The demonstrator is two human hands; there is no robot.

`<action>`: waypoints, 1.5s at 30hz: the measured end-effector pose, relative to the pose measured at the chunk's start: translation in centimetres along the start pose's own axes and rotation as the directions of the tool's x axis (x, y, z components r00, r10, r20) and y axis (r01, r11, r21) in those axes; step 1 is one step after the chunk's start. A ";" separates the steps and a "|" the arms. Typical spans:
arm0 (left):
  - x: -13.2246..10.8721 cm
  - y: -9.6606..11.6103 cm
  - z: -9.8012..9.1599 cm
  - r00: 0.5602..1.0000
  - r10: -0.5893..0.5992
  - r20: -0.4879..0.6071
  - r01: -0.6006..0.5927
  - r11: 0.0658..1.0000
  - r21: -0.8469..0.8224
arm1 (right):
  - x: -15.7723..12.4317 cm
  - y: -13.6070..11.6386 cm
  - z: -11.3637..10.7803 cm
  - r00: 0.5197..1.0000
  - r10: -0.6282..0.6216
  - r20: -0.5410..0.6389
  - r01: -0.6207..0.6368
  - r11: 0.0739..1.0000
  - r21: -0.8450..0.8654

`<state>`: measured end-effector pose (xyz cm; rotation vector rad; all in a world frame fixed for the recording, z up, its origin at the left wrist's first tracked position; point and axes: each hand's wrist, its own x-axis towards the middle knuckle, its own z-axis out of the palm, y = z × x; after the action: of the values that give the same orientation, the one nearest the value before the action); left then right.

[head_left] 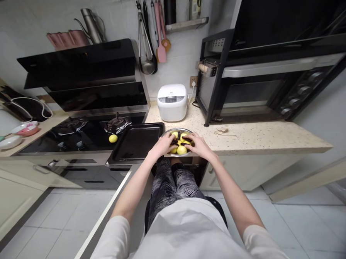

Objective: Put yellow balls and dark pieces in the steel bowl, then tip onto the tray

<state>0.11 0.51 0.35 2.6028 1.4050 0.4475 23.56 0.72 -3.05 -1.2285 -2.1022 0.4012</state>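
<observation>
A round metal dish at the counter's front edge holds several smooth yellow balls, whose kind I cannot make out. Small dark shapes show between them and by my fingertips; I cannot tell what they are. From the left, my left hand reaches over the rim, thumb and fingers curved around a yellow ball. On the opposite side my right hand is curled the same way over the balls there. Fingers hide parts of the balls and rim. Left of the dish lies a black baking tray.
Another yellow ball rests on the black gas stove. Behind the dish stands a white rice cooker. A black rack with an oven is at the right. Below the tray, an open drawer juts out beside my legs.
</observation>
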 end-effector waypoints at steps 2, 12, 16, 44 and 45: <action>0.4 -0.3 -0.2 0.998 0.056 0.013 -0.055 0.997 -0.049 | 0.2 -0.2 -0.3 1.000 0.012 0.015 -0.011 1.000 -0.018; 1.0 -1.5 -0.6 0.996 0.061 -0.063 -0.071 0.982 -0.172 | 0.0 -0.5 -0.3 0.998 -0.045 -0.036 0.044 0.999 -0.028; 0.9 -1.8 -0.4 0.995 -0.019 -0.099 0.002 0.985 -0.171 | 0.0 -0.6 -0.1 0.995 -0.061 -0.079 0.060 0.998 -0.011; -2.2 -4.1 -0.4 0.912 -0.227 -0.342 -0.014 0.815 -0.579 | 2.7 -3.5 1.3 0.983 -0.093 -0.156 0.117 0.981 0.153; -3.1 -4.8 -1.0 0.900 -0.257 -0.352 -0.001 0.806 -0.592 | 3.0 -4.1 1.5 0.984 -0.100 -0.149 0.124 0.979 0.160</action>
<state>-5.63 0.52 -0.60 1.9573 1.2682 1.2564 18.83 1.35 -0.72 -1.0061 -1.9636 0.4207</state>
